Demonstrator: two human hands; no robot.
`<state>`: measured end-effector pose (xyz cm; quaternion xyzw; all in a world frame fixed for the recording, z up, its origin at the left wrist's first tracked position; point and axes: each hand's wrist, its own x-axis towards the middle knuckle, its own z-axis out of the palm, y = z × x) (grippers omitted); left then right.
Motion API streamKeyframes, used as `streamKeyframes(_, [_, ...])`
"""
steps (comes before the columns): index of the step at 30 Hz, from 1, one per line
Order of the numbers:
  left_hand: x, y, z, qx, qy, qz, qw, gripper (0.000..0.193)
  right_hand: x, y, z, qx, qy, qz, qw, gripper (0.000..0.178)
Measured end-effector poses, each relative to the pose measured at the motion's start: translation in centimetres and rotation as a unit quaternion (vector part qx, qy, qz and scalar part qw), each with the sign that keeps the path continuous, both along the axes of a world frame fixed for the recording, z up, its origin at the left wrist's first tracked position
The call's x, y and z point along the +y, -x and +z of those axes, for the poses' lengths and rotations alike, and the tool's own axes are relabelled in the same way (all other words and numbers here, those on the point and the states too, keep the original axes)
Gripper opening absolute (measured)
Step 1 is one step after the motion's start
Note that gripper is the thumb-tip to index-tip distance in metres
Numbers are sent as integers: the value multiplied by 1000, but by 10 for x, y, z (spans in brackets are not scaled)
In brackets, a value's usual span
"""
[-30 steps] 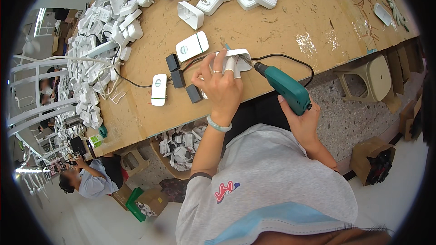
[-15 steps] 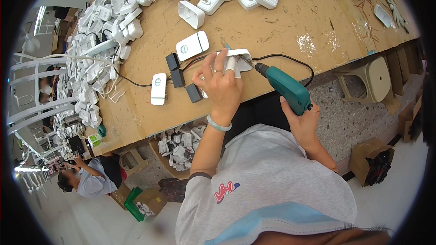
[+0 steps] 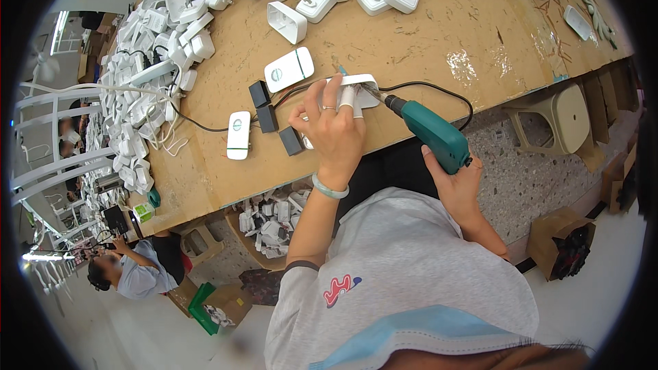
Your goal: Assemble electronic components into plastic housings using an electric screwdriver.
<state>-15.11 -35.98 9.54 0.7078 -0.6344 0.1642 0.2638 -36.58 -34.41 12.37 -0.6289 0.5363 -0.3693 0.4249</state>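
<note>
My right hand (image 3: 460, 188) is wrapped round the rear of a green electric screwdriver (image 3: 435, 133), mostly seen from behind. Its metal tip meets a white plastic housing (image 3: 369, 98) near the table's front edge. My left hand (image 3: 334, 127) presses that housing down from the left, with white covers on some fingers; the fingers hide much of it. Just left of this hand are three black blocks, one of them a small black block (image 3: 290, 141). Two white plug-in units with a green stripe lie beyond, an upper unit (image 3: 289, 70) and a lower-left unit (image 3: 238, 135).
White housings (image 3: 171, 34) are heaped along the table's (image 3: 411, 48) left and far sides. A black cable (image 3: 439, 85) loops behind the screwdriver. Below the table edge stands a box of white parts (image 3: 274, 223). A beige stool (image 3: 565, 120) is at right; another person (image 3: 144, 267) sits at lower left.
Both hands, the screwdriver and the housing keep almost the same places. The things on the table appear shifted very slightly left in the view.
</note>
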Motion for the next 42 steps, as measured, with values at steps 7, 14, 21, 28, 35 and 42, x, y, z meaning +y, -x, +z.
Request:
streamKeyframes(7, [0,1,-2,-3,1,-1,1000,8,1,1,1,-6,15,-5,1000,20])
streamKeyframes(14, [0,1,0,-9,-3,1,1000,10,6,8,3,2,8,-9,1000,20])
streamKeyframes(21, [0,0,-1,-9,-5,-1,1000,11,13,16,9,-53,-39,-36,997,19])
streamKeyframes(28, [1,-1,-3,-11,2,-2,1000,12,20,29,15,-119,-66,-92,986,19])
streamKeyframes(35, [1,2,1,-16,-19,2,1000,15,17,35,16,-104,-11,-143,984,18])
streamKeyframes(42, [1,5,3,19,-29,11,999,18,17,38,16,-129,-3,-159,979,17])
